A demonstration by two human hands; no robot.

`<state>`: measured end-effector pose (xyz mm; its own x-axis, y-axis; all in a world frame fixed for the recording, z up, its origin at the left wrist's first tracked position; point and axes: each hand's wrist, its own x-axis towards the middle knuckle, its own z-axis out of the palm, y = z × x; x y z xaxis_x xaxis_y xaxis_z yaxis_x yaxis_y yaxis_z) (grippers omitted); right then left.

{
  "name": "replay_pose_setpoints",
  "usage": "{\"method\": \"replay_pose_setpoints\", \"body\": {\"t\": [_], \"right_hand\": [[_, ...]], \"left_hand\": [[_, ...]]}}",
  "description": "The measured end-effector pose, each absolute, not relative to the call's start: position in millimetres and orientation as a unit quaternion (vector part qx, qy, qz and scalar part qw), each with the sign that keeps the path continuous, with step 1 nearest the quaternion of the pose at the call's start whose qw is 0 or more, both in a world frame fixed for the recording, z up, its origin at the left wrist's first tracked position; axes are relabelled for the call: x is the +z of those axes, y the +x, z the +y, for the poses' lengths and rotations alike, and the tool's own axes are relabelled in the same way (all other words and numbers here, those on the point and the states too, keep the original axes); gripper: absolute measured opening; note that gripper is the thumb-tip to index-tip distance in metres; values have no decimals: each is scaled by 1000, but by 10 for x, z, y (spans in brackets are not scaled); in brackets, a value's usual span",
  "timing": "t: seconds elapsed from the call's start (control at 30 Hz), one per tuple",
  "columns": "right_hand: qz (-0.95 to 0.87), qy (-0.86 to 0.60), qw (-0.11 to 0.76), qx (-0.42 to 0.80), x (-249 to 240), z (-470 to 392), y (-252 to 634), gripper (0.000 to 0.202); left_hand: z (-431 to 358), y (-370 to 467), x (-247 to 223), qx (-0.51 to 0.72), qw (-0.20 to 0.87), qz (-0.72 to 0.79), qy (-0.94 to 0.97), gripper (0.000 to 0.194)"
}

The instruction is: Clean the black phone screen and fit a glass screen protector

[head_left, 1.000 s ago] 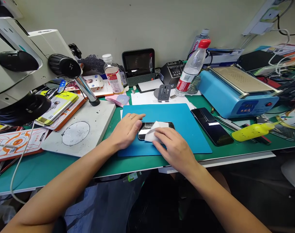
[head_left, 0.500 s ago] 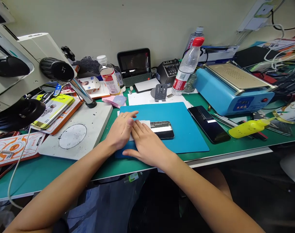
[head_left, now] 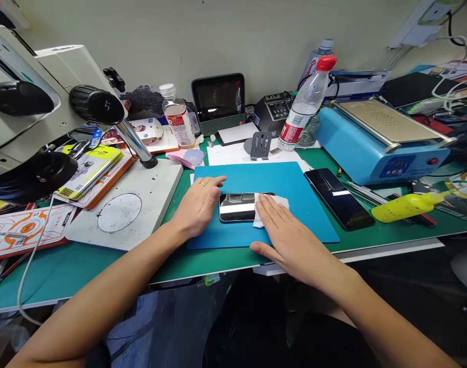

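A phone (head_left: 237, 208) lies flat on the blue mat (head_left: 310, 225), its glossy dark face up with a bright reflection. My right hand (head_left: 285, 230) rests with flat, outstretched fingers on a folded white wipe (head_left: 259, 220), pressing it against the phone's right end. The right thumb is spread away from the fingers, nearer the mat's front edge. At the phone's left end, my left hand (head_left: 199, 204) stands on its side with fingers extended and a ring on one finger. Its palm faces the phone; whether it touches the phone's edge I cannot tell.
To the left stands a microscope over its pale base (head_left: 156, 189). A second dark phone (head_left: 338, 199) lies right of the mat, near a yellow squeeze bottle (head_left: 405, 207). Behind are a red-capped bottle (head_left: 300, 117), a phone stand (head_left: 261, 145) and a blue heating plate machine (head_left: 379, 148).
My right hand has slid the wipe rightward along the phone, from its left end to its right end, uncovering the left part. My left hand has stayed beside the phone's left end.
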<state>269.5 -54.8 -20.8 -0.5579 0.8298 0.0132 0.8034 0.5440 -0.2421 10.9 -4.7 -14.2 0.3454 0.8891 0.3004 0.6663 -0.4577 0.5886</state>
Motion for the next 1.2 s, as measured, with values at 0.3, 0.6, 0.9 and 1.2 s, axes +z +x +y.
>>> {"method": "replay_pose_setpoints", "body": {"t": [0.3,0.6,0.9,1.2], "right_hand": [[-855,-483,52,180,-184,-181,2509,113],[-882,-411,74,218,-157,-117,2014,123],[-906,-361,102,196,-161,-492,2008,114],[-881,-447,44,150,-141,-531,2667,103]], "left_hand": [[-62,122,-139,313,198,484,793,86],[-31,124,-199,332,202,485,783,85],[-32,106,-201,323,196,489,786,83],[-35,99,-170,315,193,493,787,86]]}}
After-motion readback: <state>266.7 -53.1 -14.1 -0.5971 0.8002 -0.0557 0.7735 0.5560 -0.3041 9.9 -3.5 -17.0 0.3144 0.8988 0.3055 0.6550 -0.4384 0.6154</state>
